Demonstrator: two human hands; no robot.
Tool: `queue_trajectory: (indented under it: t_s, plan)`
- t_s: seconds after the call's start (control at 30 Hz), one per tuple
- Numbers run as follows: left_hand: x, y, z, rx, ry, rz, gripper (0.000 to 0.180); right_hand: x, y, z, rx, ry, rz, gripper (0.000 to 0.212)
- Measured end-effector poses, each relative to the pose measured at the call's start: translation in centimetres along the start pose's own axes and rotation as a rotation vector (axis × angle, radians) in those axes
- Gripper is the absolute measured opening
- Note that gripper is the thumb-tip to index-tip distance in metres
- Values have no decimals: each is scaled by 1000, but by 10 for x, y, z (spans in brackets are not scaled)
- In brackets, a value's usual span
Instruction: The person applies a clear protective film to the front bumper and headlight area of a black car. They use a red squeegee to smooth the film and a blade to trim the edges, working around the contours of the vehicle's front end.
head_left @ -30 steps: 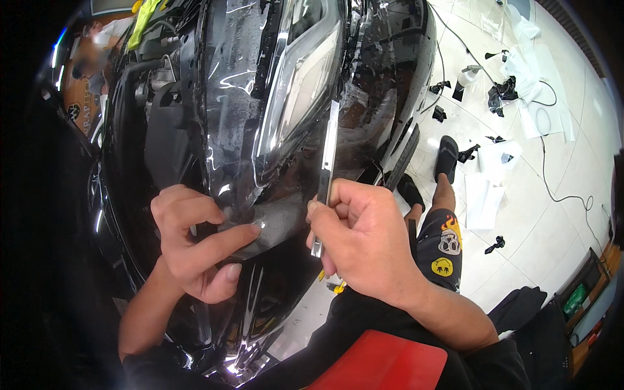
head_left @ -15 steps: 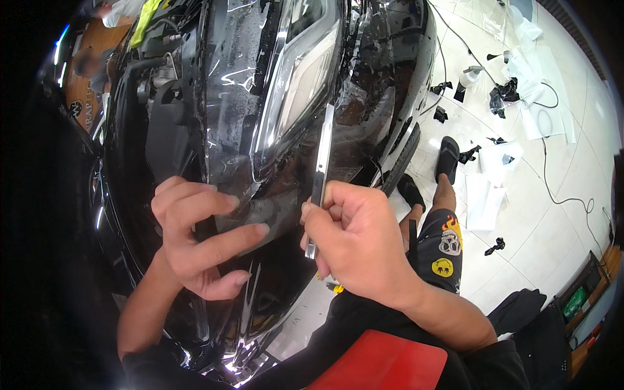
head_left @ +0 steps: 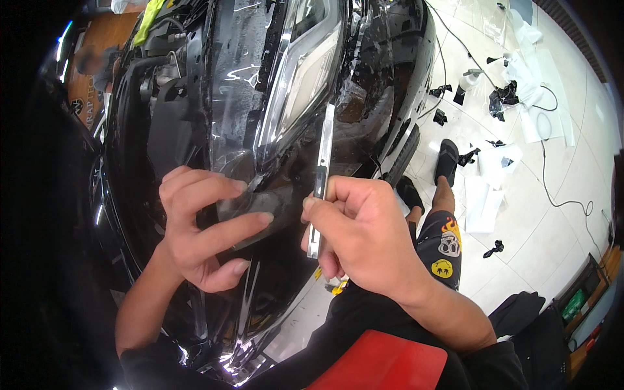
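In my right hand [head_left: 364,227] is a slim silver snap-off utility knife [head_left: 322,175], gripped near its lower end with the blade pointing away from me. It stands over the black car's front, just right of the headlight's [head_left: 302,84] near end. My left hand [head_left: 201,227] hovers left of the knife, fingers apart and curved, with nothing visible between them. Beneath its fingertips lies a translucent film edge [head_left: 266,207] on the black bodywork; whether the fingertips touch it I cannot tell. Wet-looking clear film with creases covers the black panel [head_left: 237,84] beside the headlight.
The engine bay [head_left: 162,84] lies open at the left. Someone's legs in black shorts [head_left: 445,250] and sandals stand to the right. White backing sheets [head_left: 484,195], black film scraps [head_left: 504,97], a spray bottle [head_left: 468,83] and a cable [head_left: 552,198] lie about the tiled floor.
My left hand has shifted slightly right and up, fingers still spread. My right hand keeps hold of the knife, nearly in the same spot.
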State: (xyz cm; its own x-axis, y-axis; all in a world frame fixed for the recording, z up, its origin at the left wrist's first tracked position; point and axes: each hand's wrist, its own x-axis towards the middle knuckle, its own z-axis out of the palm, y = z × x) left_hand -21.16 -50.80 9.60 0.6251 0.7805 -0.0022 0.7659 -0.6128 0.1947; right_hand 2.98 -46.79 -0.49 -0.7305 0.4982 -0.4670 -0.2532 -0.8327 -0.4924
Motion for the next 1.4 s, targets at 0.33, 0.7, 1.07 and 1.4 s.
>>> queue_trajectory:
  t_s: [0.33,0.7,1.07,1.4]
  plan:
    - [0,1,-1,-60,-22,-27,48,0,-13,0,144,-26,63,22]
    - [-7,0,-1,-77,-54,-21,53,-7,-18,7,-65,95,99,20]
    - [-7,2,-4,-91,-56,-59,52,-15,-22,-15,-499,92,48,29]
    - [-3,2,-4,-131,-47,-95,54,-16,-28,-51,-1417,172,-387,25]
